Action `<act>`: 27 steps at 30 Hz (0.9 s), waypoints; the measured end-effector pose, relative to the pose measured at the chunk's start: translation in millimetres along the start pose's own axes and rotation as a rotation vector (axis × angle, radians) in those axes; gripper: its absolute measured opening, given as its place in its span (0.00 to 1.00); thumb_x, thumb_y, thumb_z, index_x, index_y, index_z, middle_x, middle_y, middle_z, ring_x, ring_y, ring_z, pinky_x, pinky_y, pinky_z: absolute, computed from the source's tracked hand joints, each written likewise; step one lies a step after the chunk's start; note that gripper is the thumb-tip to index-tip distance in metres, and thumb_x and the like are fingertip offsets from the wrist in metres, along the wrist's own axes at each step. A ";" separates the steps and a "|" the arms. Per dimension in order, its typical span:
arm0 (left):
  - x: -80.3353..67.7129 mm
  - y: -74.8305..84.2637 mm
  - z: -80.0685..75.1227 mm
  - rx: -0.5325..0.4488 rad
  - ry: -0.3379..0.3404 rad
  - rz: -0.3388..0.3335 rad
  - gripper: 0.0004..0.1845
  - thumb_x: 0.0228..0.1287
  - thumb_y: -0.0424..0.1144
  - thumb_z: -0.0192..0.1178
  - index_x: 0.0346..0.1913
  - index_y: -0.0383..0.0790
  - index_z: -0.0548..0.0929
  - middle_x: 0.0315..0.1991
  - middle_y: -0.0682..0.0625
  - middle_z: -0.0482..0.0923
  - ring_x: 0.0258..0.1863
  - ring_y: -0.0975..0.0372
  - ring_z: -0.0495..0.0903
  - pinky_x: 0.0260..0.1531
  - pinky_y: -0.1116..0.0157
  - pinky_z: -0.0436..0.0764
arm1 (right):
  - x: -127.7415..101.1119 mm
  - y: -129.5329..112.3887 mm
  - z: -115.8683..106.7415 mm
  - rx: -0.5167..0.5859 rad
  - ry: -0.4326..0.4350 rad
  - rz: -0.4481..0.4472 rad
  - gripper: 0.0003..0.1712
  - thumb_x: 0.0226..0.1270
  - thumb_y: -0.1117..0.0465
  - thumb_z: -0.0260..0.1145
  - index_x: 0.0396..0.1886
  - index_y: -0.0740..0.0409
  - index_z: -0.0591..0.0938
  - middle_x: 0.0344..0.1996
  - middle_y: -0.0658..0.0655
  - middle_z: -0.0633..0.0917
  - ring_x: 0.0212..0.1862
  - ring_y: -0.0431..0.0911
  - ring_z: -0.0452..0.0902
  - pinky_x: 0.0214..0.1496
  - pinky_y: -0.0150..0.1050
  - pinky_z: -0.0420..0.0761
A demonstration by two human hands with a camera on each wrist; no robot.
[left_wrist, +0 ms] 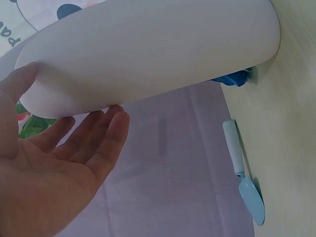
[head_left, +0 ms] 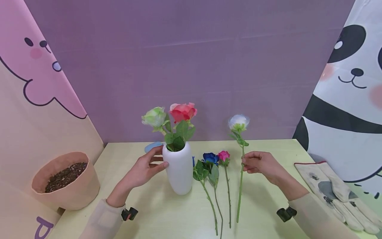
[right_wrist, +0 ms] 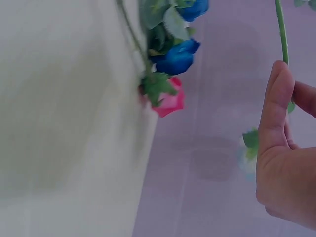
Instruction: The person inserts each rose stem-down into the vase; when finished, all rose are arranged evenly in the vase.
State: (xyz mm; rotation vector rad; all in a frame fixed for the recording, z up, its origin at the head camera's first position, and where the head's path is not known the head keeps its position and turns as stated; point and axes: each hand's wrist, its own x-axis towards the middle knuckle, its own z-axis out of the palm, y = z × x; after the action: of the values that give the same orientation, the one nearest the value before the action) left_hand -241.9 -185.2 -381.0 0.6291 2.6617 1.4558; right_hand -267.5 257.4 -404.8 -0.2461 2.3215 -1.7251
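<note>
A white vase [head_left: 179, 171] stands on the pale table [head_left: 262, 212] and holds a red rose [head_left: 183, 112] and a green-white rose [head_left: 154, 117]. My left hand [head_left: 156, 160] touches the vase's upper left side. In the left wrist view the hand [left_wrist: 74, 136] lies with straight fingers against the vase [left_wrist: 148, 49]. My right hand [head_left: 245, 164] pinches the green stem of a white rose [head_left: 238, 122], held upright with its lower end near the table. The right wrist view shows thumb and fingers of the right hand [right_wrist: 289, 98] on that stem [right_wrist: 281, 29]. A blue rose [head_left: 210, 157] and a pink rose [head_left: 223, 155] lie between vase and right hand.
A tan pot of soil [head_left: 64, 181] sits at the left edge. A blue trowel [head_left: 153, 146] lies behind the vase. Worn work gloves [head_left: 337, 196] rest at the right. Purple and cartoon-printed panels wall in the table's back and sides.
</note>
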 end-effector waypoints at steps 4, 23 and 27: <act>0.4 -0.5 0.1 0.000 -0.004 -0.001 0.38 0.67 0.55 0.63 0.75 0.51 0.61 0.68 0.48 0.70 0.65 0.50 0.77 0.61 0.53 0.81 | 0.4 -11.9 3.6 0.025 0.032 -0.022 0.22 0.73 0.57 0.63 0.53 0.72 0.74 0.37 0.50 0.86 0.38 0.41 0.88 0.45 0.35 0.88; 1.3 -2.4 -0.4 0.011 -0.009 0.005 0.38 0.67 0.55 0.63 0.75 0.52 0.61 0.68 0.48 0.70 0.64 0.50 0.77 0.61 0.53 0.82 | 4.8 -68.6 14.9 0.246 0.166 -0.164 0.14 0.72 0.58 0.65 0.46 0.64 0.75 0.33 0.45 0.88 0.36 0.39 0.88 0.45 0.32 0.88; 1.0 -2.8 -0.5 0.005 -0.008 0.010 0.38 0.67 0.55 0.64 0.75 0.52 0.61 0.68 0.48 0.70 0.64 0.49 0.77 0.60 0.53 0.82 | 4.1 -78.5 17.3 0.277 0.181 -0.184 0.17 0.72 0.57 0.65 0.48 0.66 0.74 0.34 0.45 0.88 0.36 0.39 0.88 0.45 0.31 0.88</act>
State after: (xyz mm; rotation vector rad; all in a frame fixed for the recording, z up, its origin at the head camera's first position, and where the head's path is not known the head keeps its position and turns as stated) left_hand -243.8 -186.5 -382.9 0.6485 2.6610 1.4455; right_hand -266.9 217.6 -334.7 -0.2688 2.2001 -2.2179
